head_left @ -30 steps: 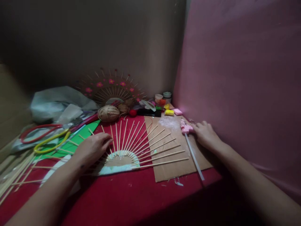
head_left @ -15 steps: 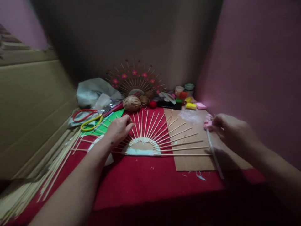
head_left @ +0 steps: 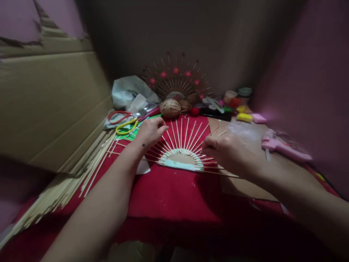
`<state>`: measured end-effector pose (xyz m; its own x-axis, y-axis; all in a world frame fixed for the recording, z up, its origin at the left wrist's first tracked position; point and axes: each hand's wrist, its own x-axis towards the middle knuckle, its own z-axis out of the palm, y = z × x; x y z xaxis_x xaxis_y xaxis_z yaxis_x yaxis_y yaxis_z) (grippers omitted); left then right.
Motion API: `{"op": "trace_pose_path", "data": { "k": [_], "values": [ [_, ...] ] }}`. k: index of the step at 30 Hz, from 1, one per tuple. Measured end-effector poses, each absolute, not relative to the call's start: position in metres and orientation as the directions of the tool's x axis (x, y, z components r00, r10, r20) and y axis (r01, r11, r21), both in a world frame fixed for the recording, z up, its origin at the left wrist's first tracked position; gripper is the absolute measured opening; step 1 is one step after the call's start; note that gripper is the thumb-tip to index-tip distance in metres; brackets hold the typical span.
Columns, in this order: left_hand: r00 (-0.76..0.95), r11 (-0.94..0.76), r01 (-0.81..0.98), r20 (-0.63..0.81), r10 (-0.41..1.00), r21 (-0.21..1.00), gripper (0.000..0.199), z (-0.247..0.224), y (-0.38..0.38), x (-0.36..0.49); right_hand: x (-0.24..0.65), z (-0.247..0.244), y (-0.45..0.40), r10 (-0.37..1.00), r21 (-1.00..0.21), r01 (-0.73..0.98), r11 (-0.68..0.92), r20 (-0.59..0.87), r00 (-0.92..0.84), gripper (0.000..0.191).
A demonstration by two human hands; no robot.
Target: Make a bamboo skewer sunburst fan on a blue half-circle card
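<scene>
A half-round fan frame of thin wooden sticks (head_left: 181,134) lies on the red cloth, its sticks spreading from a pale-coated half-disc base (head_left: 181,159). Over its left sticks is my left hand (head_left: 152,131), fingers curled together; whatever they hold is too small to see. My right hand (head_left: 225,149) is closed above the right-hand sticks, its fingertips bent down and their contents hidden. A thin red thread (head_left: 217,125) curves just beyond those fingers. Resting on the cardboard to the right is a pink glue gun (head_left: 283,146), with a glue stick (head_left: 267,154) poking out.
Red-and-yellow-handled scissors (head_left: 127,122) lie at left above loose sticks (head_left: 73,185). Behind the frame sit a twine ball (head_left: 170,108), a flowered stick fan (head_left: 176,74), yellow clay (head_left: 244,117) and jars (head_left: 244,92). A cardboard wall (head_left: 54,105) stands left.
My right hand has left the glue gun and moved left over the fan's right-hand sticks. My left hand stays over the left sticks. The camera view has shifted.
</scene>
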<state>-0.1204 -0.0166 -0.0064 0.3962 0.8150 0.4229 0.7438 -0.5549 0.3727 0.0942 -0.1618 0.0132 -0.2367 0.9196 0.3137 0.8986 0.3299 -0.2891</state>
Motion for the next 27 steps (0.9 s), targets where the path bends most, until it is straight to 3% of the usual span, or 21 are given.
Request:
{"op": "trace_pose_path", "data": {
  "k": [13, 23, 27],
  "values": [
    [0.279, -0.51, 0.725, 0.48, 0.832, 0.463, 0.018, -0.003, -0.015, -0.125, 0.081, -0.007, -0.176, 0.816, -0.221, 0.832, 0.51, 0.431, -0.385, 0.018],
    [0.191, -0.471, 0.728, 0.512, 0.837, 0.499, 0.016, 0.0, -0.01, -0.134, 0.119, -0.002, -0.165, 0.778, -0.298, 0.851, 0.433, 0.601, -0.185, 0.009],
    [0.191, -0.475, 0.742, 0.531, 0.826, 0.472, 0.016, -0.001, -0.011, -0.133, 0.119, 0.001, -0.171, 0.747, -0.321, 0.83, 0.456, 0.645, -0.161, 0.015]
  ]
}}
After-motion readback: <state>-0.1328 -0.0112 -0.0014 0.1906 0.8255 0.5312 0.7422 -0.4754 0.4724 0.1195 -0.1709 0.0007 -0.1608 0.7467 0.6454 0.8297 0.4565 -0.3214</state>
